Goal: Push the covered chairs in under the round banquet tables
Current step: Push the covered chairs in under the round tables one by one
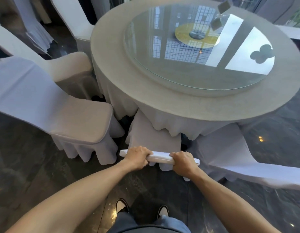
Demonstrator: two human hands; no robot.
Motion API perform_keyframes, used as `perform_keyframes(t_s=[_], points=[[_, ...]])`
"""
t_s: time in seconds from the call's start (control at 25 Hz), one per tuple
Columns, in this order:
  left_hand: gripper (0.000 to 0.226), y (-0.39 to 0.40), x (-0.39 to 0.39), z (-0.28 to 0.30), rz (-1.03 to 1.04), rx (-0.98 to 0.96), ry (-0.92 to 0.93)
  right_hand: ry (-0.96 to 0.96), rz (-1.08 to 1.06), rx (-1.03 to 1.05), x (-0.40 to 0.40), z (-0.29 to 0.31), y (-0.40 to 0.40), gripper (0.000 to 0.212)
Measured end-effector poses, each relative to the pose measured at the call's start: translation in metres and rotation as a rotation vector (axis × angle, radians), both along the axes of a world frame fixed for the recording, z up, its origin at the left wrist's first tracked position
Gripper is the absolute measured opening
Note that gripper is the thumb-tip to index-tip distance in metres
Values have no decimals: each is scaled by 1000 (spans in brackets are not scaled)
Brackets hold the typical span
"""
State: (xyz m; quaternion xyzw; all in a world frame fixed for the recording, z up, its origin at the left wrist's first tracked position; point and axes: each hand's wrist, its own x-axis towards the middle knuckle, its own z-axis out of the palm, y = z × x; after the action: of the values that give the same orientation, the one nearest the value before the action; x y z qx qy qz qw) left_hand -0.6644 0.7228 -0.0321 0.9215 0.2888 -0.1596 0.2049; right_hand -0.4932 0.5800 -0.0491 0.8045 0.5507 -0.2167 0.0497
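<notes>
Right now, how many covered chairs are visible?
6 covered chairs: one gripped at centre, one right, two left, two upper left; others may hide behind the table.

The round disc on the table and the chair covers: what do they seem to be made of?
Disc: apparently clear glass, glossy; it mirrors the windows sharply. Chair covers: seemingly white stretch fabric, matte; they hug the seats and fall in soft pleats.

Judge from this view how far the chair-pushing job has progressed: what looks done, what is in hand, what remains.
Done: nothing clearly. In hand: the left hand and right hand grip the middle chair, its seat partly under the round table. Left: the left chair and right chair stand out.
</notes>
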Motion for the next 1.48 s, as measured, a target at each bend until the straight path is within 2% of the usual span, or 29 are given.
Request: perform_keyframes(t_s=[0.16, 0.24, 0.36, 0.44, 0.56, 0.72, 0.92, 1.24, 1.36, 1.48], points=[[32, -20, 16, 1, -15, -11, 37, -29, 69, -52, 18, 8, -16, 30], [32, -18, 14, 3, 6, -71, 43, -32, 114, -152, 21, 14, -10, 26], [44, 1, -4, 6, 54, -258, 11, 124, 84, -485, 23, 32, 25, 32], [49, 27, -21, 9, 39, -270, 22, 267, 56, -603, 14, 49, 59, 46], [59, 83, -58, 16, -13, -156, 35, 439, -21, -428, -18, 70, 116, 52], [67, 176, -121, 33, -78, 42, -19, 325, -67, -224, -75, 74, 198, 64], [76, 290, -195, 64, -152, 329, -115, 210, -76, -28, -157, 101, 297, 60], [86, 462, -256, 71, -133, 434, -164, 173, -169, 234, -233, 95, 462, 84], [90, 526, -272, 69, -125, 518, -199, 212, -213, 353, -252, 82, 529, 88], [93, 581, -294, 72, -100, 511, -207, 298, -273, 414, -274, 77, 587, 90]])
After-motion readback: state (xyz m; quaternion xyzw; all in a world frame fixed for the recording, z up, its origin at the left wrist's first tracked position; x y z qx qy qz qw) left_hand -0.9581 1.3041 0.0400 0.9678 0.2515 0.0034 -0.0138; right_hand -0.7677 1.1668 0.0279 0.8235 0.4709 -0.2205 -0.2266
